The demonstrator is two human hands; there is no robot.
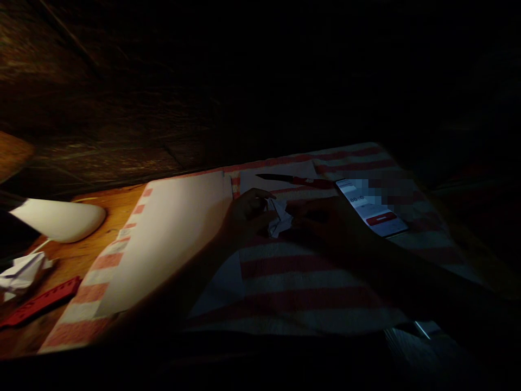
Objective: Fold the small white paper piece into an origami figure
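Note:
A small white piece of folded paper [279, 217] with creased, pointed edges is held above the striped towel. My left hand [247, 213] grips it from the left, thumb in front and fingers curled behind. From the right, my right hand [321, 214] pinches at its edge; deep shadow covers most of these fingers. Beneath and beside my left forearm lie white paper sheets [171, 228]. A knife [295, 180] with a dark blade and red handle rests just beyond my hands.
A lit phone [370, 209] lies to the right on the red-and-white striped towel [293, 293]. On the wooden table [118, 203] at left are a white lamp head [65, 220], a folded paper piece [24, 274] and a red ruler-like strip [44, 301]. A dark wall stands behind.

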